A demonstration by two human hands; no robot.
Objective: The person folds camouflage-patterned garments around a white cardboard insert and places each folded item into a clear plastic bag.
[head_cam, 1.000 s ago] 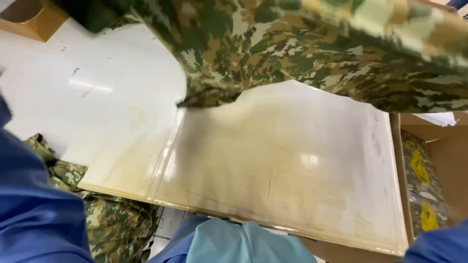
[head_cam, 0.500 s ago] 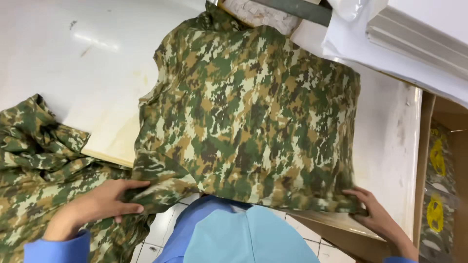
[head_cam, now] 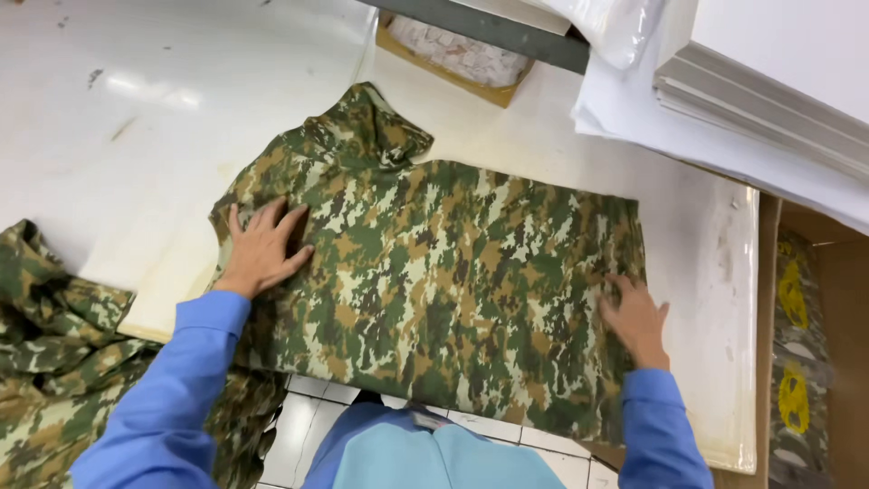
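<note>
Camouflage cloth in green, tan and brown: a shirt (head_cam: 434,290) spread flat across the cream board (head_cam: 715,299), collar end pointing away, near hem hanging just over the board's front edge. Left hand (head_cam: 262,249) pressed palm-down on the shirt's left part, fingers spread apart, gripping nothing. Right hand (head_cam: 635,319) laid flat on the shirt's right edge, fingers loosely apart, likewise holding nothing; slightly blurred. Blue sleeves on both arms. To the left, a heap of more camouflage clothes (head_cam: 63,362), crumpled, hanging off the white table (head_cam: 136,109) and touching the left sleeve, well apart from the spread shirt's collar. Beyond the collar, a shallow cardboard tray (head_cam: 453,59) with pale contents, partly hidden under a grey metal bar (head_cam: 489,32). At the far right, a stack of white sheets (head_cam: 760,100) lying on the board's far corner, with clear plastic (head_cam: 615,23) just beside it. Right of the board, a brown cardboard box (head_cam: 815,344) with packed items bearing yellow marks. Below, white floor tiles (head_cam: 326,407) between the table edge and the light blue garment on the body.
</note>
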